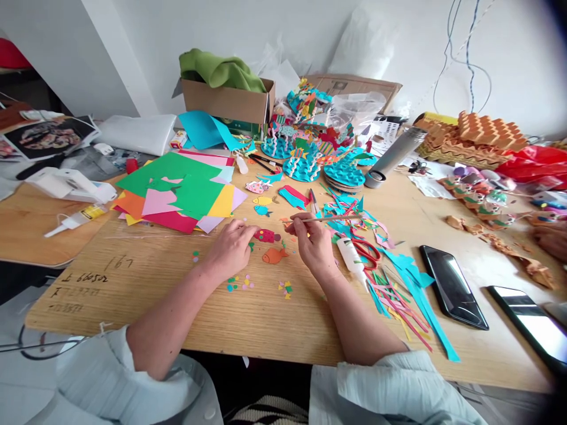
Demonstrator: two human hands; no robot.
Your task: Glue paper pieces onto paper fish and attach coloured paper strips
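Note:
My left hand [230, 248] rests on the wooden table [146, 289], fingers bent, its fingertips pressing the left end of a small red paper fish [267, 236]. My right hand [315, 243] is closed in a pinch round a thin wooden stick [336, 219] that points right, its near end over the red fish. An orange paper fish [274, 255] lies just below, between both hands. Small coloured paper dots [241, 284] are scattered in front of my left hand.
Stacked coloured sheets [181, 192] lie at left, a glue bottle [351, 255], red scissors [367, 252] and paper strips [398, 295] at right. Two phones [452, 285] [531, 324] lie far right. Teal paper crafts [305, 159], a cardboard box [228, 101] and egg trays [482, 136] stand behind.

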